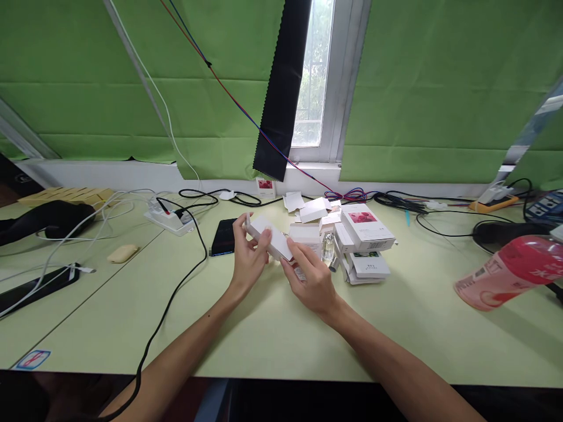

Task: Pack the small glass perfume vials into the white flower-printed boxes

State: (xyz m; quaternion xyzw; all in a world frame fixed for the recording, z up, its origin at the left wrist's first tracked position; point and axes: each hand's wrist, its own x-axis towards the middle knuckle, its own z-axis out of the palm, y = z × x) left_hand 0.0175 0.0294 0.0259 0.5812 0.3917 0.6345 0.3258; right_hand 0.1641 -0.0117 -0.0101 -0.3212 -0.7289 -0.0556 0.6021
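Note:
A small white cardboard box [275,239] is held above the table between my two hands. My left hand [250,253] grips its left end, thumb on the top face, beside a raised flap. The fingers of my right hand [310,278] pinch its right end. Just behind my right hand stand a clear glass bottle [328,246] and a small silvery piece [334,265]. Right of these is a stack of white boxes, the top box [367,225] bearing a pink picture. More opened white cartons [313,210] lie behind, some overlapping.
A black phone [223,237] lies left of my left hand. A black cable [176,287] crosses the table from a white power strip [169,220]. At right a pink-labelled bottle [510,272] leans. A beige case [122,254] sits at left.

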